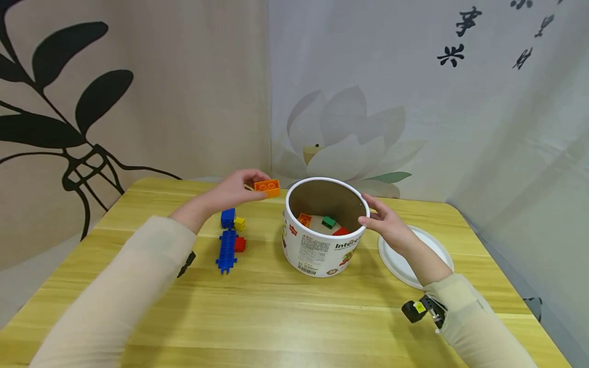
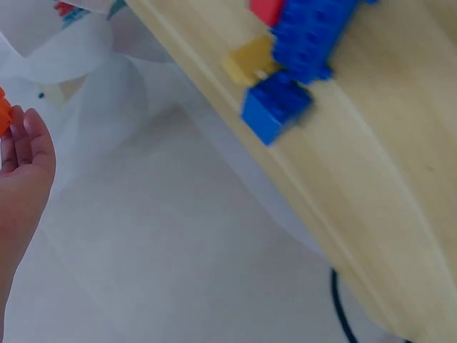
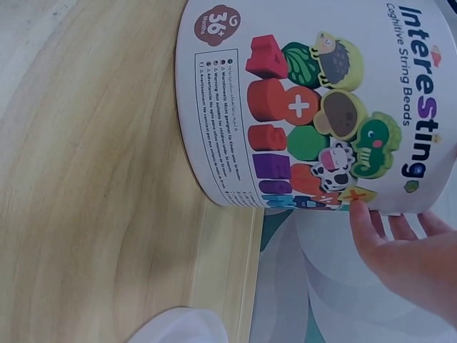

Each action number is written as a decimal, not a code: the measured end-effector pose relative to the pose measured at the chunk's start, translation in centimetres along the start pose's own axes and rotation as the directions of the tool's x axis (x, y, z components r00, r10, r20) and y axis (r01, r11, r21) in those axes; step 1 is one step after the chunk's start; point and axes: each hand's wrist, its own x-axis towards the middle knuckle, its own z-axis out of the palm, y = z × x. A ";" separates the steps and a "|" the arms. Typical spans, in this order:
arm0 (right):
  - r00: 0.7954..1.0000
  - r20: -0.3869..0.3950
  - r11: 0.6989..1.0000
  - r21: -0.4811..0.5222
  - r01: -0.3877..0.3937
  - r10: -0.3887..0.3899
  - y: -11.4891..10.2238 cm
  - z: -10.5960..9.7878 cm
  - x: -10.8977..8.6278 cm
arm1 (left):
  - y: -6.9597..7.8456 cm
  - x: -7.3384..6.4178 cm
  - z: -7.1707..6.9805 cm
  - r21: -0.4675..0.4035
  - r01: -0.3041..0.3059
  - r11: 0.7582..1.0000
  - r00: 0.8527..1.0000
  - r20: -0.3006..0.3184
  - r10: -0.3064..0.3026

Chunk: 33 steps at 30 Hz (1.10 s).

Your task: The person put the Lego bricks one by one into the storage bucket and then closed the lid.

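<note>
My left hand (image 1: 236,188) pinches an orange toy brick (image 1: 268,188) in the air, left of a white round tub (image 1: 317,255). Around the tub's right rim curl the fingers of my right hand (image 1: 384,221), thumb on the near side. Inside the tub lie another orange brick (image 1: 304,220), a green brick (image 1: 329,222) and a red brick (image 1: 341,231). The right wrist view shows the tub's printed side with bead pictures, my fingertips (image 3: 364,221) against its edge. In the left wrist view only part of the orange brick (image 2: 4,113) shows.
Left of the tub on the wooden table (image 1: 276,317) are a long blue piece (image 1: 226,250), a blue brick (image 1: 227,218), a small yellow brick (image 1: 239,224) and a red brick (image 1: 240,244). A white round lid (image 1: 437,250) lies to the right. Curtains hang behind the table.
</note>
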 end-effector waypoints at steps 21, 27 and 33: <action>1.000 -0.008 1.000 0.014 -0.007 0.007 0.2 0.1 0.3 | 6.0 4.1 5.6 0.034 -0.088 0.996 0.986 0.147 0.082; 1.000 -0.010 1.000 0.015 -0.007 0.007 0.3 0.1 0.2 | 5.7 4.6 6.9 0.058 -0.098 0.994 0.974 0.210 0.084; 1.000 -0.016 1.000 0.001 -0.004 0.004 0.4 -0.1 0.3 | 5.4 4.2 6.9 0.000 -0.134 0.991 0.970 0.206 0.131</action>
